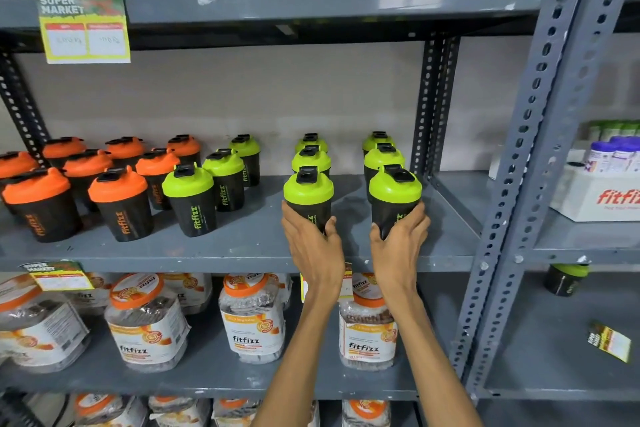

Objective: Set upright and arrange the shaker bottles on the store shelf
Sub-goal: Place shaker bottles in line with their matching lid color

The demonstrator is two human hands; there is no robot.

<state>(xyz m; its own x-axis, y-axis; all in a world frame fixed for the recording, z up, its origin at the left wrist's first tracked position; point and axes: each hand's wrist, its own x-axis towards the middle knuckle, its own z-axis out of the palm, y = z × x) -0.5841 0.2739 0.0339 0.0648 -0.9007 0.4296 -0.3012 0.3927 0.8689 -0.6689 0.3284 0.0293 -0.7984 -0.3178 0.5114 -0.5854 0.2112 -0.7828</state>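
Black shaker bottles stand upright in rows on the grey middle shelf (pixel 242 246). Several orange-lidded ones (pixel 119 201) fill the left, and a row of three green-lidded ones (pixel 188 199) runs beside them. My left hand (pixel 313 246) grips the front green-lidded shaker (pixel 308 192) of the middle row. My right hand (pixel 400 243) grips the front green-lidded shaker (pixel 394 194) of the right row, which leans slightly right. Two more green-lidded shakers stand behind each held one.
The slotted steel upright (pixel 519 163) stands just right of my right hand. Large fitfizz jars (pixel 251 319) fill the shelf below. One green-lidded shaker (pixel 564 279) sits in the neighbouring bay at lower right. A supermarket price tag (pixel 85 28) hangs from the upper shelf.
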